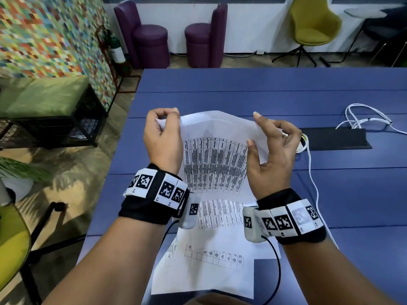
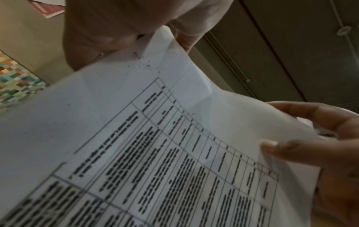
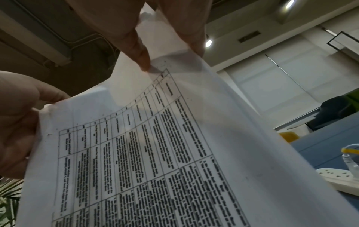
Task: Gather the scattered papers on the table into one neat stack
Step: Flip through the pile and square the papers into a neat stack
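I hold one printed sheet [image 1: 214, 159] with a table on it upright above the blue table [image 1: 286, 95]. My left hand [image 1: 168, 116] pinches its upper left corner. At the sheet's right edge my right hand [image 1: 253, 128] grips it, thumb in front and fingers behind. The left wrist view shows that sheet [image 2: 155, 138] under my left hand [image 2: 155, 38]. In the right wrist view my right hand [image 3: 167, 46] pinches the same sheet [image 3: 155, 153]. Two more printed sheets lie flat below my wrists, one [image 1: 220, 213] overlapping the other [image 1: 204, 269] askew.
A white cable [image 1: 363, 115] loops at the right beside a black cable slot [image 1: 334, 138]. A white power strip [image 3: 340, 176] lies just behind the held sheet. The table's left edge runs near my left forearm. Chairs stand beyond the far edge.
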`<control>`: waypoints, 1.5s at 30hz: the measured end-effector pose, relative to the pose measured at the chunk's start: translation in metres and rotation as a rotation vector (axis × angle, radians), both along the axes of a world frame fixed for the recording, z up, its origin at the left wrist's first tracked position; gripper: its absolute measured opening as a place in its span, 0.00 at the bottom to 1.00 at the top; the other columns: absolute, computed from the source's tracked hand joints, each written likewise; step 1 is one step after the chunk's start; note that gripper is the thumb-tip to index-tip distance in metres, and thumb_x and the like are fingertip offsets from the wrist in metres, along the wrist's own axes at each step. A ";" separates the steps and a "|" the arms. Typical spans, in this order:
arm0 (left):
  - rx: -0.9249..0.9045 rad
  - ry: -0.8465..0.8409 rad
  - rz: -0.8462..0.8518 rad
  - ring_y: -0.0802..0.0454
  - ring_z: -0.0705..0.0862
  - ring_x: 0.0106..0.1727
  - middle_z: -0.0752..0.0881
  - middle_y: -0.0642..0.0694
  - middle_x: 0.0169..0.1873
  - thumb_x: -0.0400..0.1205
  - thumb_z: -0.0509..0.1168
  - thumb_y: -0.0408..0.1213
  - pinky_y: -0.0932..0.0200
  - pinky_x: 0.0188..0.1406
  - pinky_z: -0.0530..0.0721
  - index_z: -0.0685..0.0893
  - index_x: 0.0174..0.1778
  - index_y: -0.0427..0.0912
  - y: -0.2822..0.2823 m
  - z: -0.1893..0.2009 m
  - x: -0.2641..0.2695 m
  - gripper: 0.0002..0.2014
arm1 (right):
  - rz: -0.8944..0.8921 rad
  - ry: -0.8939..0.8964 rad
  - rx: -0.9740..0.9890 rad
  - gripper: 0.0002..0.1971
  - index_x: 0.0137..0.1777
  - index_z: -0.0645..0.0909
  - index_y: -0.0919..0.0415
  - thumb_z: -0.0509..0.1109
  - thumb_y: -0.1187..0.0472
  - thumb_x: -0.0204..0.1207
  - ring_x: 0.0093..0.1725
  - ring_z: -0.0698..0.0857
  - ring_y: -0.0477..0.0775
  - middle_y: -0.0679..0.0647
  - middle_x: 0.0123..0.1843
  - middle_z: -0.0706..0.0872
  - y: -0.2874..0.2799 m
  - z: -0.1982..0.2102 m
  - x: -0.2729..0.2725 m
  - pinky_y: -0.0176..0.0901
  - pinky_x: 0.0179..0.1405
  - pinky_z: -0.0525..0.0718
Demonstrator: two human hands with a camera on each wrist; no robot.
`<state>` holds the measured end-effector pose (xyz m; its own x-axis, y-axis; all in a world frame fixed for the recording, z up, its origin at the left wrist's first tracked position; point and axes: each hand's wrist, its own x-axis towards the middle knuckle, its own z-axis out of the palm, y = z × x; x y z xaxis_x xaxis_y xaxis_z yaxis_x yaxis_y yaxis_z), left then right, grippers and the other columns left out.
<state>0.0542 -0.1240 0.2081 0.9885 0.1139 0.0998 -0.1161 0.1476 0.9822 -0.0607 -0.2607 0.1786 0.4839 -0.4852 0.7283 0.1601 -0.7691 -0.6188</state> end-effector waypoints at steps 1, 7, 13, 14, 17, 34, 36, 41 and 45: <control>0.031 -0.025 0.005 0.63 0.78 0.35 0.81 0.60 0.34 0.80 0.66 0.37 0.67 0.43 0.76 0.79 0.39 0.50 0.001 -0.001 -0.001 0.05 | 0.001 0.001 0.002 0.26 0.68 0.78 0.56 0.69 0.77 0.73 0.60 0.75 0.53 0.58 0.60 0.67 0.000 0.000 0.000 0.45 0.66 0.75; 0.081 -0.169 0.034 0.66 0.71 0.25 0.76 0.59 0.38 0.82 0.71 0.40 0.77 0.32 0.70 0.77 0.51 0.42 0.002 -0.002 -0.010 0.10 | 0.002 -0.040 0.012 0.27 0.70 0.75 0.55 0.69 0.77 0.74 0.60 0.70 0.39 0.49 0.58 0.66 -0.004 -0.002 0.000 0.31 0.65 0.69; 0.025 -0.113 0.022 0.66 0.70 0.27 0.77 0.53 0.44 0.78 0.72 0.44 0.77 0.33 0.69 0.77 0.48 0.44 -0.002 -0.008 -0.014 0.12 | 0.011 -0.060 0.034 0.24 0.65 0.75 0.56 0.70 0.78 0.73 0.59 0.73 0.46 0.60 0.58 0.69 -0.006 -0.003 -0.003 0.28 0.64 0.69; 0.017 -0.123 0.022 0.66 0.70 0.27 0.77 0.53 0.45 0.77 0.73 0.44 0.77 0.34 0.69 0.77 0.49 0.43 -0.002 -0.007 -0.015 0.13 | 0.018 -0.052 0.040 0.25 0.67 0.74 0.56 0.70 0.78 0.73 0.59 0.73 0.46 0.60 0.58 0.68 -0.005 -0.002 -0.003 0.27 0.65 0.69; -0.002 -0.117 0.016 0.62 0.72 0.32 0.78 0.55 0.45 0.72 0.74 0.54 0.72 0.38 0.71 0.77 0.49 0.47 -0.002 -0.007 -0.015 0.20 | 0.046 0.016 0.034 0.28 0.72 0.73 0.55 0.70 0.76 0.74 0.62 0.69 0.34 0.58 0.60 0.67 -0.004 -0.002 -0.005 0.21 0.65 0.66; -0.083 -0.078 -0.077 0.57 0.83 0.35 0.83 0.50 0.39 0.74 0.77 0.42 0.64 0.37 0.80 0.76 0.49 0.43 -0.002 -0.017 -0.010 0.17 | 0.032 -0.057 0.059 0.27 0.68 0.71 0.56 0.71 0.78 0.73 0.62 0.70 0.36 0.62 0.59 0.69 -0.003 -0.010 -0.004 0.28 0.67 0.67; -0.080 -0.077 -0.065 0.56 0.82 0.37 0.83 0.49 0.41 0.72 0.78 0.46 0.61 0.39 0.80 0.77 0.48 0.46 0.000 -0.018 -0.008 0.17 | 0.031 -0.053 0.056 0.27 0.68 0.72 0.56 0.70 0.78 0.73 0.61 0.69 0.34 0.61 0.59 0.68 -0.004 -0.011 -0.003 0.27 0.67 0.67; -0.125 -0.131 -0.147 0.60 0.83 0.35 0.83 0.53 0.37 0.75 0.77 0.37 0.65 0.38 0.81 0.75 0.52 0.39 -0.004 -0.022 -0.012 0.18 | 0.004 -0.059 0.065 0.27 0.68 0.71 0.58 0.72 0.77 0.71 0.62 0.69 0.34 0.63 0.59 0.72 -0.005 -0.012 -0.003 0.26 0.66 0.66; -0.145 -0.153 -0.324 0.61 0.85 0.41 0.83 0.52 0.43 0.67 0.81 0.45 0.66 0.43 0.82 0.73 0.58 0.41 0.011 -0.035 -0.003 0.30 | 0.137 -0.043 0.364 0.43 0.77 0.60 0.48 0.76 0.76 0.69 0.62 0.78 0.42 0.49 0.63 0.78 -0.010 -0.014 -0.004 0.49 0.66 0.79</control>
